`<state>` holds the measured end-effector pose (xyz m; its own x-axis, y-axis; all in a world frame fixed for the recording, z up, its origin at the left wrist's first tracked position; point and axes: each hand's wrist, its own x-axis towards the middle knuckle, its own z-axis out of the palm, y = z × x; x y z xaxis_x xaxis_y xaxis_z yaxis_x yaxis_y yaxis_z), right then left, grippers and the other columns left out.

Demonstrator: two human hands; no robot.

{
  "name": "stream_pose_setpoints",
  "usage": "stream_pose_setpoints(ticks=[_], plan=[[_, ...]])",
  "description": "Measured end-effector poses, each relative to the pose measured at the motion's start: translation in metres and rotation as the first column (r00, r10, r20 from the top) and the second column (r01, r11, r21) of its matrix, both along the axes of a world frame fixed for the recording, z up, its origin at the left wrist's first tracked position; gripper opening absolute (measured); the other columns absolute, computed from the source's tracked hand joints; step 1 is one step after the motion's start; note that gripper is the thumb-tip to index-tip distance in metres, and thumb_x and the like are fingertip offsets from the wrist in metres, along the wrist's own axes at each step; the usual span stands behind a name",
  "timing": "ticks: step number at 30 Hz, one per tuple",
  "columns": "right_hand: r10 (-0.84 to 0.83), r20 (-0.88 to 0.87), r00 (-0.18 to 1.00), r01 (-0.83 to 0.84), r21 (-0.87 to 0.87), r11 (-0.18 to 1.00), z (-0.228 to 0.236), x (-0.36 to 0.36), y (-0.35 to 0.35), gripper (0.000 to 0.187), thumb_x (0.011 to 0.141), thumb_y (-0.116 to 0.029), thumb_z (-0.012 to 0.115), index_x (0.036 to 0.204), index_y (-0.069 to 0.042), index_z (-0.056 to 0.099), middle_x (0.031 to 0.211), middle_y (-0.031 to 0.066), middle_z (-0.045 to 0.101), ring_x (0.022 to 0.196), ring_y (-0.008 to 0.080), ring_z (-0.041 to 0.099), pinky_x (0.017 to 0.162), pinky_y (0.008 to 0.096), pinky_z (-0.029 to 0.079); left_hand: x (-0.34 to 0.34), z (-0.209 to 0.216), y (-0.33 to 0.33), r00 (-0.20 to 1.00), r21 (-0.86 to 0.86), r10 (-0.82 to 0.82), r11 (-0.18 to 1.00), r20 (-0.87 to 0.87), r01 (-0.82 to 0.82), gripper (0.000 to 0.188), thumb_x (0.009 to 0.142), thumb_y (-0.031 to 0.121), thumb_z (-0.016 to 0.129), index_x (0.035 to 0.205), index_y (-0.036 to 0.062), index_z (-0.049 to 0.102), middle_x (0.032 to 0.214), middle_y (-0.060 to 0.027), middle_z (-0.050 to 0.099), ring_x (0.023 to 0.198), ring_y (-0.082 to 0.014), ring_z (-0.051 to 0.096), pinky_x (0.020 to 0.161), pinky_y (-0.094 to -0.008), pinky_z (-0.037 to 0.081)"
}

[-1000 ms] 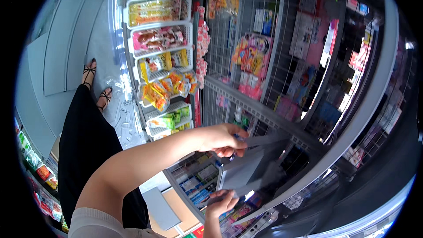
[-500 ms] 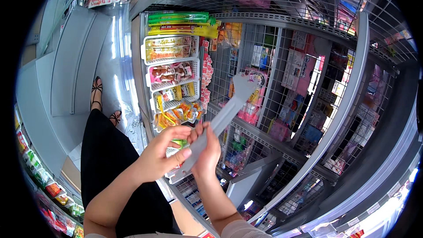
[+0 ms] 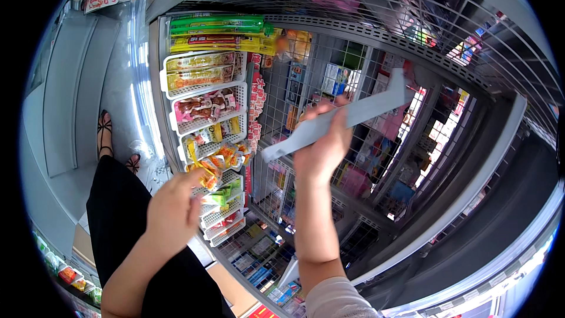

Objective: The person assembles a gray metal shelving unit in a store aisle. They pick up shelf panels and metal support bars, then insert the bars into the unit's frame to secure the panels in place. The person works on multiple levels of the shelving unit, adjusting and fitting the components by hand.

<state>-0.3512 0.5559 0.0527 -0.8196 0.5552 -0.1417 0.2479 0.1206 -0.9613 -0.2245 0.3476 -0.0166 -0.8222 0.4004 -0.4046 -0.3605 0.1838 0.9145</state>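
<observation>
My right hand point(image 3: 323, 150) is closed around a flat grey metal shelf bracket point(image 3: 376, 108). The bracket slants up to the right in front of the wire mesh, and its hooked far end points away from me. My left hand point(image 3: 172, 209) holds nothing. Its fingers are loosely bent with the thumb apart, just in front of the orange and yellow snack packets point(image 3: 226, 156). Those packets lie in one of the white perforated baskets point(image 3: 179, 112) on the left. I cannot tell whether the fingertips touch them.
Wire mesh panels point(image 3: 276, 91) and slotted grey metal rails point(image 3: 376, 32) surround the bracket. Green and yellow long packs point(image 3: 220, 25) lie above the baskets. A pale upright rail point(image 3: 509, 123) curves along the right. On the left are grey shelf panels point(image 3: 73, 88) and sandalled feet point(image 3: 105, 132).
My right hand has carried the bracket up and to the right, turning it flatter. My left hand has let go of it and moved down and left toward the baskets.
</observation>
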Motion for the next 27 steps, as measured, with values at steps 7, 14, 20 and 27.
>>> stream_pose_setpoints(ticks=[7,14,20,27], plan=[[0.033,-0.251,0.967,-0.014,0.078,0.997,0.026,-0.075,0.090,0.030,0.100,-0.031,0.041,0.117,-0.007,0.044,0.074,0.0029,0.045,0.063,0.0108,0.041,0.059,0.0251,0.038,0.148,-0.125,-0.059,0.886,-0.717,-0.326,0.524,0.330,0.460,0.053,0.078,0.014,0.066,0.125,0.0017,0.047,0.129,-0.0167,0.045,0.124,-0.0346,0.039,0.100,-0.0470,0.034],[0.064,-0.324,0.944,-0.002,0.186,0.982,0.043,-0.111,0.113,0.029,0.101,-0.031,0.038,0.113,-0.006,0.047,0.072,0.0018,0.044,0.060,0.0094,0.040,0.057,0.0235,0.037,0.159,-0.112,-0.078,0.611,-0.569,-0.405,0.234,0.680,0.788,0.061,0.085,0.022,0.060,0.138,0.0035,0.037,0.145,-0.0166,0.032,0.134,-0.0348,0.029,0.097,-0.0505,0.037],[0.005,-0.331,0.944,0.057,0.178,0.982,0.043,-0.109,0.108,0.027,0.101,-0.027,0.037,0.112,-0.003,0.045,0.070,0.0017,0.042,0.059,0.0090,0.039,0.053,0.0226,0.035,0.172,-0.127,-0.082,0.639,-0.595,-0.381,0.242,0.668,0.767,0.052,0.085,0.021,0.058,0.133,0.0032,0.045,0.142,-0.0140,0.037,0.133,-0.0344,0.032,0.098,-0.0488,0.037],[-0.045,-0.307,0.951,0.093,0.146,0.985,0.033,-0.103,0.107,0.022,0.101,-0.021,0.033,0.109,-0.005,0.046,0.070,0.0011,0.044,0.058,0.0089,0.039,0.054,0.0231,0.036,0.175,-0.126,-0.084,0.681,-0.613,-0.358,0.299,0.638,0.731,0.050,0.082,0.018,0.059,0.129,0.0027,0.049,0.141,-0.0152,0.038,0.132,-0.0360,0.033,0.098,-0.0507,0.037]])
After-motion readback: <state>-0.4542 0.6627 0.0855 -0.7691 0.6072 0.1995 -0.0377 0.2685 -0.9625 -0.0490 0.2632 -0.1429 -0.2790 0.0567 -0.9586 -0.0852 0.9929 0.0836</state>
